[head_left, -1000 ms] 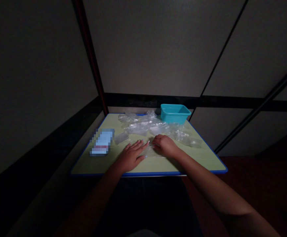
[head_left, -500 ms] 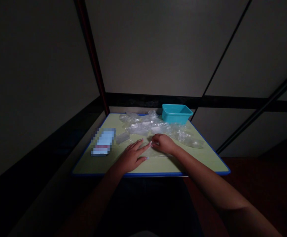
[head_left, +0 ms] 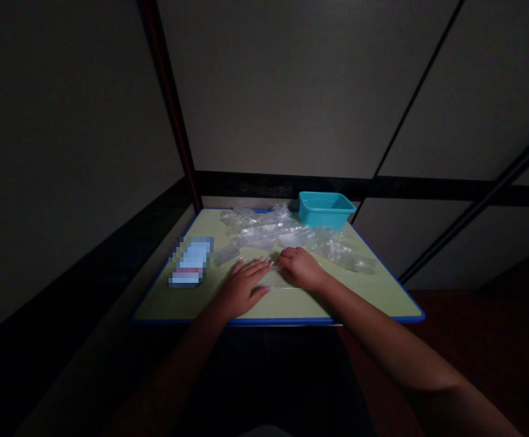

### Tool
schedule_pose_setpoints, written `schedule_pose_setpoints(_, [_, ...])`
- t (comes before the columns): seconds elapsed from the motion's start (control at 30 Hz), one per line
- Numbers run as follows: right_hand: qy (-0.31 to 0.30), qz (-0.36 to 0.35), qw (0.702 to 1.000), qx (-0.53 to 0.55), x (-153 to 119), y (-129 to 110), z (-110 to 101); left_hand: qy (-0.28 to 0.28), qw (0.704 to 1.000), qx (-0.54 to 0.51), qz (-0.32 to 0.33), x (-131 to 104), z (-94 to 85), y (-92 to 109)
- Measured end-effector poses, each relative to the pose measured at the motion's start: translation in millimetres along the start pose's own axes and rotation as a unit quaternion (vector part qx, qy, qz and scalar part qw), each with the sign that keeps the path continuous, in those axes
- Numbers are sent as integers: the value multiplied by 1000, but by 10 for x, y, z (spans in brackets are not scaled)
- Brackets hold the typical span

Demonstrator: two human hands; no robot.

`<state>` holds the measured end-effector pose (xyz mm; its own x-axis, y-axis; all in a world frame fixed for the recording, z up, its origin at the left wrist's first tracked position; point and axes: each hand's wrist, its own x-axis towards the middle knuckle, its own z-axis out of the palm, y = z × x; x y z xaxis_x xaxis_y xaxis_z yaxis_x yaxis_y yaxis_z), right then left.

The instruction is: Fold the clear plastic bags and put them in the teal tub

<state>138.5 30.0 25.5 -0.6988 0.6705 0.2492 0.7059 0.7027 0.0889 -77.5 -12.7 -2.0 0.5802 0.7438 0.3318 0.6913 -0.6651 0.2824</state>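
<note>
We note left hand [head_left: 246,287] palm-down, fingers slightly spread; right hand [head_left: 303,269] curled, grip hidden. Clear plastic [head_left: 284,281] lies between them, long axis seemingly left-right across the table [head_left: 374,302].

The fingers [head_left: 256,267] have long nails [head_left: 270,289]. Behind the fingers, the arms [head_left: 383,334] are bare. Farther back are dark pants [head_left: 287,376] with a faint line [head_left: 266,345] down the middle.
</note>
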Motion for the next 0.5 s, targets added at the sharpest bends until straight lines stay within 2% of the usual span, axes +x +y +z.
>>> schedule_pose_setpoints(0.17, [14,-36,999,12,-34,-13,30,5,1000,5,-6,4,22,-20])
schedule_pose_setpoints(0.5, [27,-62,997,36,-44,20,45,-28,1000,-13,-5,20,89,-79])
